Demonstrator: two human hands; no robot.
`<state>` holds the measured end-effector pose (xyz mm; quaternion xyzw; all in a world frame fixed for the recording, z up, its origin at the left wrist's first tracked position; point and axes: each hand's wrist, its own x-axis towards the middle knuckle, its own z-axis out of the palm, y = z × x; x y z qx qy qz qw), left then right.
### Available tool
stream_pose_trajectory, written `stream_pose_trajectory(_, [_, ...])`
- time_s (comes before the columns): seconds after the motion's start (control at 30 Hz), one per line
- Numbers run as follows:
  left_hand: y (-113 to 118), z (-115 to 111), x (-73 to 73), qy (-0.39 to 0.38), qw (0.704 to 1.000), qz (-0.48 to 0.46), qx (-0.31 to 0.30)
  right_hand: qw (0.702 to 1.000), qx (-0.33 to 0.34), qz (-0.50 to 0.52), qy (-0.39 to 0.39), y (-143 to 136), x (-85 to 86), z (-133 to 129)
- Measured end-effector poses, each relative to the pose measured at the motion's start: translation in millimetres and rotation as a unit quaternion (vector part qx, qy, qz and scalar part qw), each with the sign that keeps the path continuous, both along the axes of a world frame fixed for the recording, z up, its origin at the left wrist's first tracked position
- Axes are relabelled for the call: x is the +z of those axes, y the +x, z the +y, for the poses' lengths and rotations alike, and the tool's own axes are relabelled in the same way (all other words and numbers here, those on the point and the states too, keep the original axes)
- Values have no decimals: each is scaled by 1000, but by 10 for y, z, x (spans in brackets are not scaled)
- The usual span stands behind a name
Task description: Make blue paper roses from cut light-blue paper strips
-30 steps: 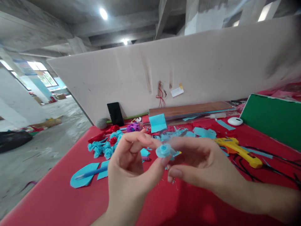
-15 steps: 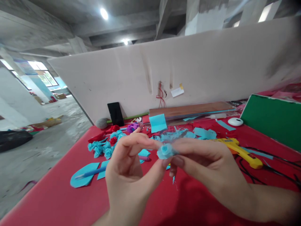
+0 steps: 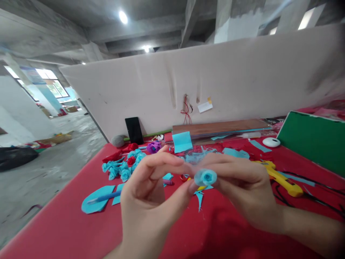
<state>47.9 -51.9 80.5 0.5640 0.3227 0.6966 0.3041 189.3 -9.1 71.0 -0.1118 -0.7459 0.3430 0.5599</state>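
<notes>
A small rolled blue crepe-paper rose (image 3: 208, 177) is held up in front of me, its spiral centre turned towards the camera. My right hand (image 3: 242, 190) pinches it from the right between thumb and fingers. My left hand (image 3: 151, 190) curls round from the left, its thumb tip at the petal's edge and its fingers behind. The rose's underside is hidden by the fingers. Beyond the hands lie finished blue paper roses (image 3: 125, 169), and a blue pen (image 3: 105, 197) rests across a cut blue paper petal (image 3: 88, 205).
The red-covered table (image 3: 67, 223) carries a yellow glue gun (image 3: 285, 181) with black cable at right. Behind are a green board (image 3: 312, 140), a white computer mouse (image 3: 271, 142), a black phone (image 3: 134, 130), a purple flower (image 3: 153, 146) and a blue paper square (image 3: 182, 141).
The rose has shifted right and its centre now faces the camera more. My right hand has moved slightly right with it, and the left fingers and thumb are a little further apart.
</notes>
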Motion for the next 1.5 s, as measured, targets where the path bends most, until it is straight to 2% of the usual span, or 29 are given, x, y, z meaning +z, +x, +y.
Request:
stream_pose_trajectory(0.23, [-57,-8,84,-55,994,47,-80,998,-21,13,65,30,-33,92])
stream_pose_trajectory(0.4, [-93,-10,104,-87,988,113,-64,999,-24,13,46,33,-29,128])
stream_pose_trajectory(0.63, [-81,-7,131,-88,979,176,-51,999,28,2,46,44,-44,169])
stream_pose_trajectory(0.97, [-125,-23,96,-87,981,158,-70,996,76,-19,51,64,-71,176])
stream_pose_trajectory(1.2, [-129,-13,98,-115,979,102,-132,996,89,-12,29,60,-74,185])
stream_pose_trajectory(1.27, [-126,-15,98,-100,983,93,-124,996,90,-8,18,53,-73,182])
stream_pose_trajectory(1.33, [-120,-18,98,-79,987,106,-89,996,86,-5,3,46,-67,175])
stream_pose_trajectory(1.5, [-96,-3,110,-26,979,201,1,994,99,6,-36,35,-48,150])
